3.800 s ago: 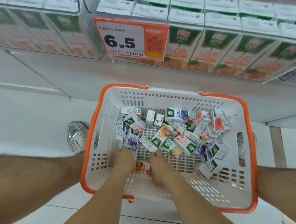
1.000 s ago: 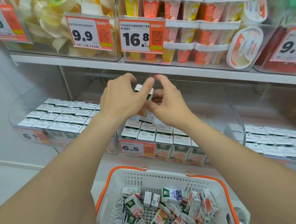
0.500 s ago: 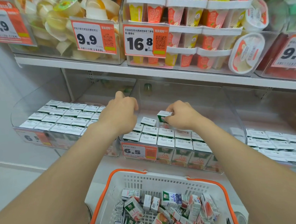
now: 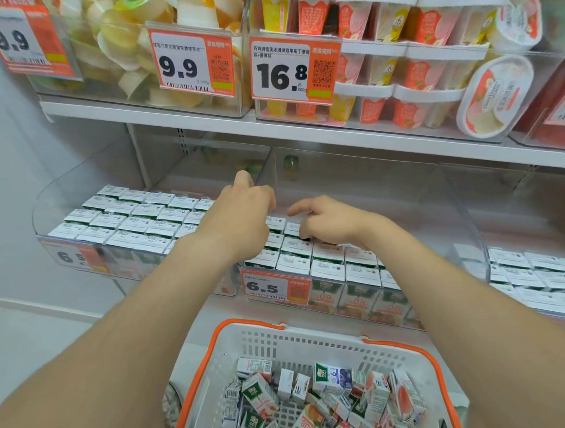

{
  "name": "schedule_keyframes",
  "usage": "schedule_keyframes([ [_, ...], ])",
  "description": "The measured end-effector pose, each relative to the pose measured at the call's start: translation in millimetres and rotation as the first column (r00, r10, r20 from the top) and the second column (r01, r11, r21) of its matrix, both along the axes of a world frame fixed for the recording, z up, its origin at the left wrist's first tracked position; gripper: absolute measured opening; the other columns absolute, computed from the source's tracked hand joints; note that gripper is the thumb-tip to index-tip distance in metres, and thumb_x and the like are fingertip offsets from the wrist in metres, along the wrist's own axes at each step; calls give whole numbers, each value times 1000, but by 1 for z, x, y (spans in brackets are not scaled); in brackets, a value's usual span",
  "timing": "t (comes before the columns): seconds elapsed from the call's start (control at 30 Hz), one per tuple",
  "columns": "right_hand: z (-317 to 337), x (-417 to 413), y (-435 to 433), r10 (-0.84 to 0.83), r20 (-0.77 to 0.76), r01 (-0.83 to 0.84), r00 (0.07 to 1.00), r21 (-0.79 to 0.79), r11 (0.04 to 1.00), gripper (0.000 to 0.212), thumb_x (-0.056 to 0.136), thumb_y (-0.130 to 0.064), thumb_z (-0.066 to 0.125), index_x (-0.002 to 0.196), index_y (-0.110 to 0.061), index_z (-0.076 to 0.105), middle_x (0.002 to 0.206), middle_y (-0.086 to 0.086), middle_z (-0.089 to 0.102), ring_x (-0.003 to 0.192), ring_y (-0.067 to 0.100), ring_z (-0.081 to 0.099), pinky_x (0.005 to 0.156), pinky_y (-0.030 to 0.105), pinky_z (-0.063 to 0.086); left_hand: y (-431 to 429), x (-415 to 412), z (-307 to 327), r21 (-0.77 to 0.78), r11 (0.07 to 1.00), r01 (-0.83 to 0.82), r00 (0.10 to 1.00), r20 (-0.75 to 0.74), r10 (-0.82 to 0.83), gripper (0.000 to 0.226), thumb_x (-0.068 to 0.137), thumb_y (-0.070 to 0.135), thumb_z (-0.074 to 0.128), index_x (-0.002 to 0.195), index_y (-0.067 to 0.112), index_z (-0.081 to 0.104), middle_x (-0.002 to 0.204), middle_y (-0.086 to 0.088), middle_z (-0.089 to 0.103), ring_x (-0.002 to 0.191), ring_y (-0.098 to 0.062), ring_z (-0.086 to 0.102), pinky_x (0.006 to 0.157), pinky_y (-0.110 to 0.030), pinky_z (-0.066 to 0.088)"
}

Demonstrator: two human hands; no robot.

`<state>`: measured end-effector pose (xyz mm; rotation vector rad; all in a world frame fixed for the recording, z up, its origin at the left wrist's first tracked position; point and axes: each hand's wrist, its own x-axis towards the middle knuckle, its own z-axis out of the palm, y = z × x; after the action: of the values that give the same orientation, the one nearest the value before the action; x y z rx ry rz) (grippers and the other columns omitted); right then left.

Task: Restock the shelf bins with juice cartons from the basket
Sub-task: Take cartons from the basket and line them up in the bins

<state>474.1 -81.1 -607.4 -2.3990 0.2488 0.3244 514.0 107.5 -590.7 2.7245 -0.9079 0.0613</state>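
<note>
Both hands reached over the shelf. The left hand (image 4: 242,216) hung with fingers curled and its back to the camera, so whether it gripped anything could not be told. The right hand (image 4: 330,222) had its fingers bent down onto the carton tops, forefinger loose, and a pinch could not be confirmed either. Nearest, the white slotted plastic basket with an orange rim (image 4: 314,346) held a jumble of small green-and-white juice cartons (image 4: 329,378). Beyond it, the clear plastic shelf bin (image 4: 454,211) carried neat upright rows of white-topped cartons (image 4: 326,267) in its front part, behind an orange 6.5 price tag (image 4: 275,286). Seating a carton well probably meant setting it upright against the last row, top level with its neighbours, while the left hand steadied those beside it. Farthest, the upper shelf's pudding cups (image 4: 428,26) stood stacked.
</note>
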Motion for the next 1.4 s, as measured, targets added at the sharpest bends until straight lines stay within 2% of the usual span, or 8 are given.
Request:
schedule_keyframes([
  [0.07,2,-3,3,41,-43,-41,998,-2,999,46,101,-11,47,144,-27,55,95,-20,54,78,-2,49,69,16,38,2,0,1,-20,1000,4,1000,-15,-5,53,87,-11,51,130,18,60,135,-10,39,99,-31,55,81,-41,49],
  [0.27,-6,-9,10,62,147,-32,987,-203,979,40,104,-24,38,128,-10,66,131,10,68,128,36,56,108,49,46,1,-17,-2,-35,999,-1,1000,7,1,54,88,-6,50,135,21,57,144,-10,41,121,-35,45,90,-40,45],
  [0.43,17,-62,30,72,555,92,829,-262,961,23,86,-19,45,96,-25,65,93,-2,69,90,24,63,78,42,56,3,-60,-2,-118,992,-50,983,172,70,18,91,13,60,105,24,56,107,-5,54,101,-33,55,76,-43,50],
  [0.57,19,-135,59,305,319,-135,897,-460,877,13,78,-31,39,69,-31,47,74,1,61,75,33,61,63,39,52,16,-98,-15,121,989,90,993,-93,-79,15,79,37,68,82,27,57,92,2,63,89,-29,66,70,-37,54],
  [0.8,-58,-205,53,366,-551,-606,750,-352,713,31,102,-19,46,125,-7,64,113,15,66,93,32,63,69,37,49,18,-121,-111,549,698,460,840,-524,-142,12,94,24,63,104,19,63,105,-6,63,89,-31,57,73,-33,42],
  [0.93,-103,-207,27,250,-544,-522,801,-430,737,20,97,-6,46,108,-7,62,91,10,58,68,27,49,57,37,39,12,-119,-172,494,793,355,855,-515,-62,14,97,8,53,101,21,56,103,-6,53,85,-27,47,72,-36,41],
  [1.23,-200,-210,-8,120,-487,-376,865,-469,799,42,95,1,45,135,-10,53,123,14,62,90,32,61,73,40,49,43,-148,-304,488,873,-6,812,-507,289,18,99,4,51,114,10,57,124,-10,62,110,-29,64,78,-37,51],
  [1.4,-261,-205,10,151,-402,-328,903,-421,846,53,92,5,47,143,-11,46,125,12,62,106,32,62,81,40,48,45,-140,-349,338,923,-182,734,-578,356,63,92,-1,63,148,6,35,151,-17,36,135,-38,48,105,-51,49],
])
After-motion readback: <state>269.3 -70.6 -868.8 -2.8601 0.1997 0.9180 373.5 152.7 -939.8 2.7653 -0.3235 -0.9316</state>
